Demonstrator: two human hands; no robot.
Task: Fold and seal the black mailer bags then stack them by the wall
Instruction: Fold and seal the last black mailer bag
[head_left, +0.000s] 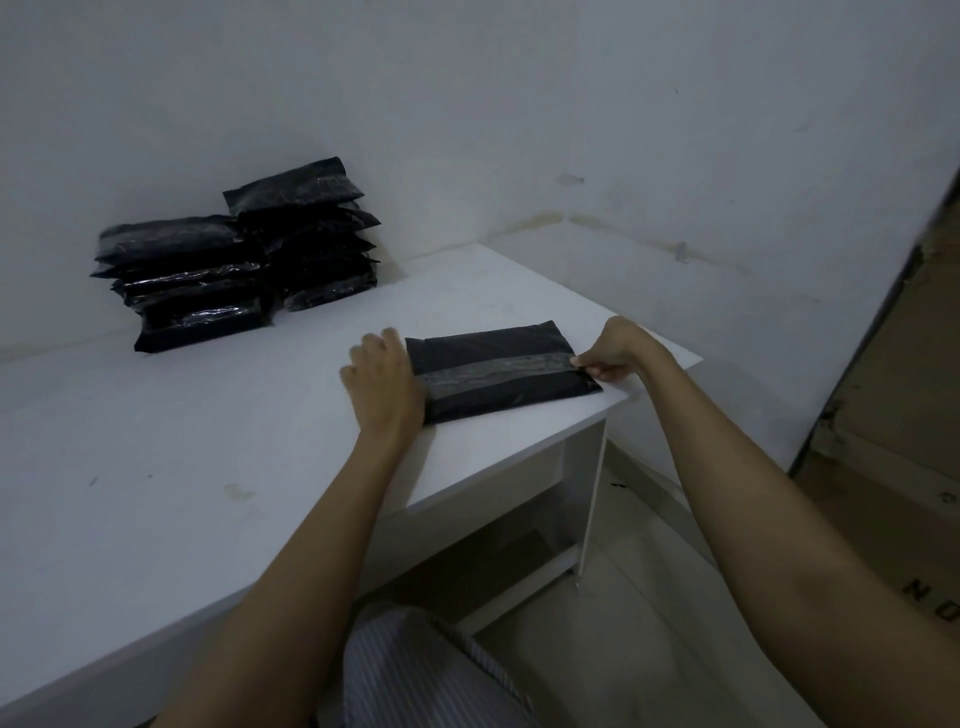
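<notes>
A folded black mailer bag (498, 358) lies flat near the right corner of the white table (182, 467), with a strip of clear tape (498, 372) across its middle. My left hand (382, 384) rests on the bag's left end, fingers spread and fairly straight. My right hand (615, 351) pinches the right end of the tape at the bag's right edge. Against the wall at the back left stand two stacks of sealed black bags, a lower left stack (187, 283) and a taller right stack (311, 234).
The table's right edge (649, 387) runs just beside my right hand, with tiled floor below. Cardboard boxes (893, 415) stand at the far right. My knee in striped fabric (415, 670) shows under the table's front edge.
</notes>
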